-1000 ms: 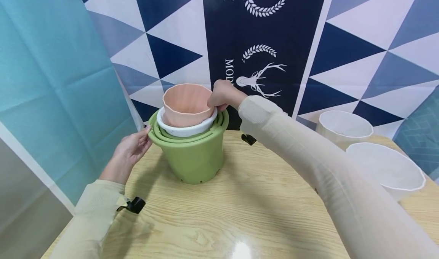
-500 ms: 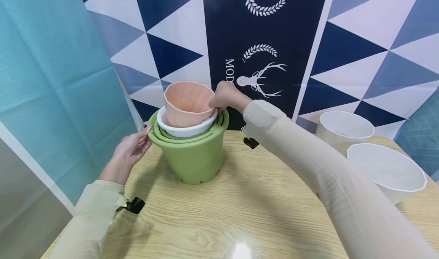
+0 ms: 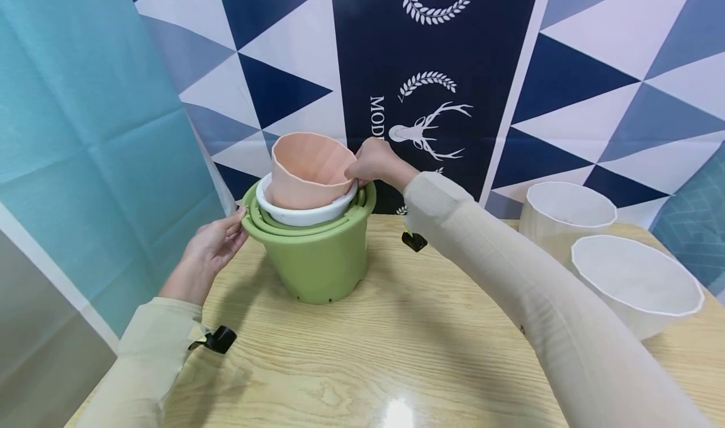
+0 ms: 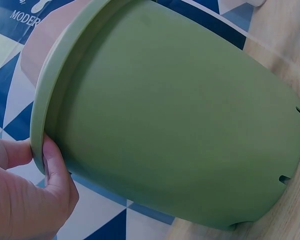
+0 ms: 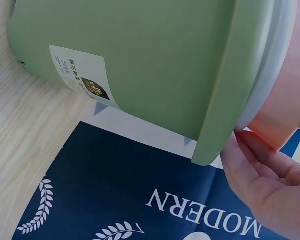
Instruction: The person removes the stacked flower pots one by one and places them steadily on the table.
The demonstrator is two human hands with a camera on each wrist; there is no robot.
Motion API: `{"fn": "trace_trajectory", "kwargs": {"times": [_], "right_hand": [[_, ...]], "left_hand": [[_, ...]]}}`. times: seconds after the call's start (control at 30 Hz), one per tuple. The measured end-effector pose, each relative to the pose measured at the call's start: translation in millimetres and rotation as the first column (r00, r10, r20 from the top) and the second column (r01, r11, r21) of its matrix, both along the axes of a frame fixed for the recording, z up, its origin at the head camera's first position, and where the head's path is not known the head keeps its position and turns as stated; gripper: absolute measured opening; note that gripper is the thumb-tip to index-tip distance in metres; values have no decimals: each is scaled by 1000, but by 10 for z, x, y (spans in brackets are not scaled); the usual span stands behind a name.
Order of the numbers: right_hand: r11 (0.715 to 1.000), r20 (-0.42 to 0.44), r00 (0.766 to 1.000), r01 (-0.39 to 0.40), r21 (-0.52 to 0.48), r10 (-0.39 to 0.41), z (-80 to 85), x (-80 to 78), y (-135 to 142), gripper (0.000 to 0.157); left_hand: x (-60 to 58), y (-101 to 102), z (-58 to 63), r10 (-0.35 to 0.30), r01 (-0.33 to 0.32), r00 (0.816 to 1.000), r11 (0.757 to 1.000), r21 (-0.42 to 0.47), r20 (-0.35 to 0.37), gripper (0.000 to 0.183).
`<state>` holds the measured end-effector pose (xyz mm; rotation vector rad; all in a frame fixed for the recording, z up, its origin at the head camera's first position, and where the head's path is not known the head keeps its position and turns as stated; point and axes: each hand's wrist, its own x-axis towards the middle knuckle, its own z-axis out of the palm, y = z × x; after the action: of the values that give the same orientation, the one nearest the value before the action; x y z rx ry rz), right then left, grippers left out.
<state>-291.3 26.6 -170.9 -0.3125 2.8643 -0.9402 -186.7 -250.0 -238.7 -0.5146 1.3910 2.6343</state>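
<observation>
A stack of nested flower pots stands on the table: a large green pot (image 3: 317,264) outside, more green rims within it, then a white pot (image 3: 303,218), and a ribbed pink pot (image 3: 306,192) on top, slightly tilted. My left hand (image 3: 214,245) pinches the green pot's rim at its left side; the left wrist view has thumb and finger (image 4: 57,167) on either side of that rim. At the pink pot's right edge, my right hand (image 3: 376,162) grips its rim. In the right wrist view its fingers (image 5: 240,165) lie close beside the white rim.
Two whitish pots (image 3: 569,204) (image 3: 637,274) stand at the right, partly behind the right sleeve. A patterned cloth (image 3: 425,56) hangs close behind the stack, and a teal curtain (image 3: 107,126) borders the left. Wooden tabletop (image 3: 340,365) spreads in front.
The pink pot's left rim has risen slightly, so it tilts more to the right, and my right hand has shifted a little rightward with it. The left hand keeps its hold on the green rim.
</observation>
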Motion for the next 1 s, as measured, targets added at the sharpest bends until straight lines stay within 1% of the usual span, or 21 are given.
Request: {"fn": "trace_trajectory", "kwargs": {"times": [0.13,0.27,0.37,0.43,0.6,0.63,0.8,0.9,1.0], "right_hand": [[1000,15,1000,-5,-12,5,28,-5,4,17],[999,47,999,-2,-40,4,40,11,16,20],[998,77,997,-4,-71,10,36,34,27,20],[995,90,996,-13,-97,22,19,21,37,18],[995,119,993,-10,-101,22,19,11,36,16],[996,132,991,0,-94,13,38,37,32,17],[992,196,981,12,-123,13,67,41,32,19],[990,199,980,11,-142,17,91,47,27,17],[987,197,980,17,-158,15,82,44,28,17]], "left_hand": [[15,0,27,9,-9,1000,1000,-4,-2,10],[35,9,37,17,-17,1000,1000,1,17,11],[52,14,28,18,-17,999,1000,-7,32,10],[60,16,19,18,-18,999,1000,-10,31,8],[73,28,4,20,-20,1000,1000,-14,20,4],[77,31,3,20,-20,1000,1000,-14,19,5],[96,42,14,24,-24,1000,1000,-20,19,6],[98,44,37,28,-28,999,999,-31,17,6],[95,46,32,29,-28,999,999,-33,17,6]]}}
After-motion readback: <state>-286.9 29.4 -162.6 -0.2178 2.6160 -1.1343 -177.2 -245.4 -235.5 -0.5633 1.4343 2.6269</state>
